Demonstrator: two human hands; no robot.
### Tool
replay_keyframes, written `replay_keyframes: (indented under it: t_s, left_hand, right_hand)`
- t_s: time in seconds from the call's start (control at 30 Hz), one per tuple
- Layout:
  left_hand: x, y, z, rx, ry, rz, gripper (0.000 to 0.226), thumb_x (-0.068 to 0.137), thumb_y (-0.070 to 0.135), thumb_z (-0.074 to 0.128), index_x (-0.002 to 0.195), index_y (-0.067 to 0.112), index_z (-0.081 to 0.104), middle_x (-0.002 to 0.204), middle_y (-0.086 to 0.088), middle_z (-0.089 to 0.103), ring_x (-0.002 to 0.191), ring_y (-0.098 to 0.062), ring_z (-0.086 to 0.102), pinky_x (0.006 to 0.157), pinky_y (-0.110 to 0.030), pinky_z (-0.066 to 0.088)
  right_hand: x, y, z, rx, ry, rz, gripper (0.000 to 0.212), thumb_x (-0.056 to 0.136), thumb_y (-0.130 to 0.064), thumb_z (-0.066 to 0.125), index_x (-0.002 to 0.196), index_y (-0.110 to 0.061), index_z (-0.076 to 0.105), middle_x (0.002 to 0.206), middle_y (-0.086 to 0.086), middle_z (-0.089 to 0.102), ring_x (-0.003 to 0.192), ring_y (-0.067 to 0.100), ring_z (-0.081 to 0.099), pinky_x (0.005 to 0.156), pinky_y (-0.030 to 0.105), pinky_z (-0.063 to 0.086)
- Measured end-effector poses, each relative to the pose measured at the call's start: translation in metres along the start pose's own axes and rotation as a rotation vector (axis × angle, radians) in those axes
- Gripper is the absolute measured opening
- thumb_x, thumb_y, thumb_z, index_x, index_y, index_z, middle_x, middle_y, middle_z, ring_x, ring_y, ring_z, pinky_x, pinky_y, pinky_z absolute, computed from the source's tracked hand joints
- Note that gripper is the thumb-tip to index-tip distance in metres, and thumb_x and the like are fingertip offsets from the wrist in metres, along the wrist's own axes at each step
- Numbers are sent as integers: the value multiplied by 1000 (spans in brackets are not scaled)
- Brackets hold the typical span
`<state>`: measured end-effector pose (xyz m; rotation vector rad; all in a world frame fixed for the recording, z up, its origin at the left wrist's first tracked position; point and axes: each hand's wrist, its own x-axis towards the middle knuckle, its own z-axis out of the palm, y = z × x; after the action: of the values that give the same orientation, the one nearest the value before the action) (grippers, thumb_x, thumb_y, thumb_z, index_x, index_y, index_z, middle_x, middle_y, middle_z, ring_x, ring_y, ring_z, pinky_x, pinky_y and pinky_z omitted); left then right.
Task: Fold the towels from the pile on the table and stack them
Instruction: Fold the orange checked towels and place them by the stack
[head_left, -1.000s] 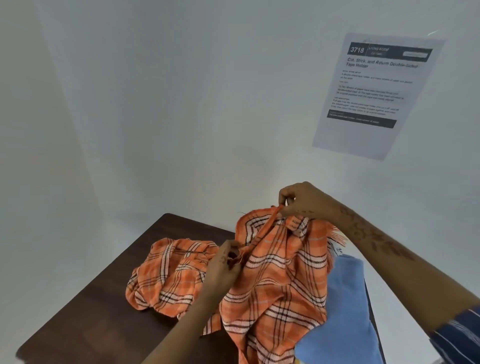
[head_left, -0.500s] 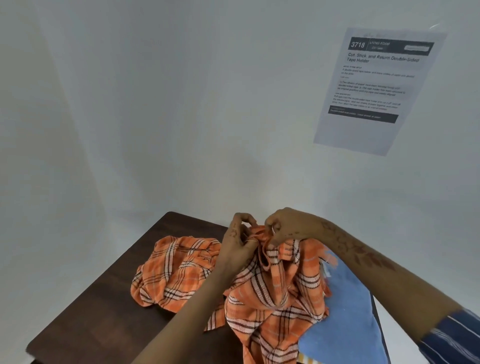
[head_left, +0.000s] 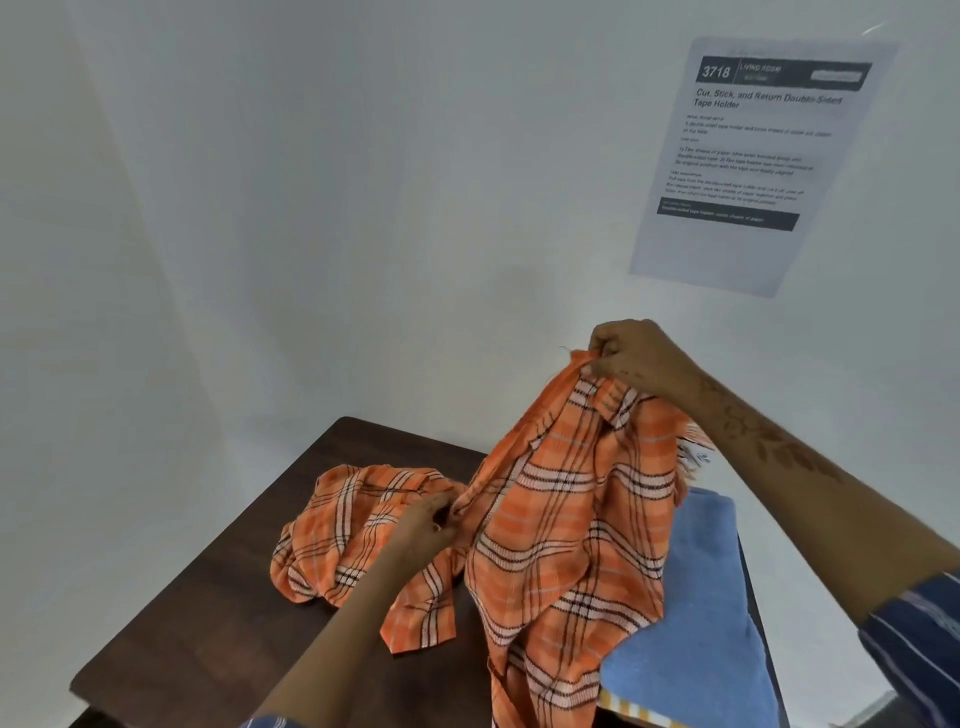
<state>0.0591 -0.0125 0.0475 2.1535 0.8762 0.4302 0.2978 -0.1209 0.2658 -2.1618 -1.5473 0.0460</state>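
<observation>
— What is she holding?
— Her right hand (head_left: 641, 358) is pinching the orange plaid towel (head_left: 566, 525) up high; the left hand (head_left: 426, 525) is gripping its edge lower (above the table (head_left: 208, 623)).

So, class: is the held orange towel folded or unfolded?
Unfolded. The orange towel hangs loose and rumpled, its edge pinched by the right hand and left hand.

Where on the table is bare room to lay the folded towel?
The table is bare along its left edge and near-left corner, left of and nearer than the crumpled towel. The far corner behind that towel is bare too. The right side is crowded: the held towel hangs there, and the blue towel covers the right edge.
</observation>
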Motion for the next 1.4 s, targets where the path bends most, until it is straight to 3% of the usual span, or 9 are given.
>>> replay_keyframes:
  t_s: [0.13, 0.3, 0.5, 0.73, 0.9, 1.17, 1.23, 1.33, 1.4]
  left_hand:
    - [0, -9, 3, -188, 21, -103, 8, 84, 8, 63, 87, 16, 63, 86, -1, 64, 78, -11, 58, 69, -17, 46]
    - [8, -5, -2, -752, 92, -614, 7, 92, 6, 56, 97, 2, 60, 83, -14, 64, 69, -21, 64, 66, -34, 57]
    - [15, -2, -14, -907, 253, -646, 5, 93, 4, 53, 97, 0, 53, 70, -18, 68, 54, -22, 68, 49, -31, 58]
    - [25, -32, -54, 435, 414, -33, 19, 92, 5, 47, 110, 10, 45, 106, -10, 56, 70, -28, 62, 55, -37, 51]
    - [31, -26, -85, 200, 402, 0, 22, 81, -4, 45, 85, 18, 45, 74, -3, 60, 67, -25, 62, 63, -39, 52]
    - [6, -34, -89, 217, 252, 112, 13, 93, 11, 53, 95, 23, 53, 90, 13, 56, 83, -1, 56, 70, -13, 42]
    - [2, -33, -92, 161, 184, 93, 27, 88, 21, 64, 109, 28, 49, 99, 20, 53, 90, 2, 55, 73, -10, 42]
    - [5, -31, -98, 210, 260, 68, 24, 84, 23, 68, 103, 29, 56, 93, 17, 59, 87, -7, 60, 73, -22, 48]
    - [8, -24, -101, 140, 395, -22, 10, 82, 25, 70, 89, 23, 64, 81, 11, 65, 77, -12, 63, 69, -29, 51]
  right_hand:
    - [5, 12, -7, 57, 85, 49, 13, 76, -15, 74, 81, -9, 64, 81, 4, 63, 77, 20, 59, 72, 29, 46]
    - [6, 22, -3, 31, 86, 59, 14, 76, -18, 74, 81, -10, 63, 85, 5, 64, 78, 21, 60, 76, 31, 48]
    - [5, 28, 2, 26, 74, 46, 14, 76, -19, 74, 76, -14, 61, 76, -2, 61, 72, 16, 57, 65, 26, 41]
    - [-10, 17, -23, -227, -762, -18, 17, 77, -19, 73, 68, -17, 59, 62, -4, 55, 53, 1, 46, 52, 10, 36]
    - [1, 19, -15, -223, -617, -82, 23, 77, -20, 75, 64, -20, 56, 58, -8, 52, 56, 5, 45, 57, 21, 34]
    - [-11, -4, -9, -71, -1253, 74, 13, 78, -3, 72, 73, -11, 63, 59, -7, 63, 58, 6, 57, 65, 24, 48]
    - [-2, -6, -9, -108, -1071, -16, 9, 76, -1, 70, 74, -9, 66, 63, -4, 65, 60, 3, 57, 69, 26, 47]
    - [30, 3, 3, 49, -99, -30, 16, 71, -9, 76, 78, -16, 63, 67, 2, 61, 57, 3, 53, 70, 28, 47]
    - [42, -1, 11, 293, 218, 133, 41, 68, -21, 82, 97, -14, 56, 70, 4, 57, 60, 12, 50, 59, 23, 42]
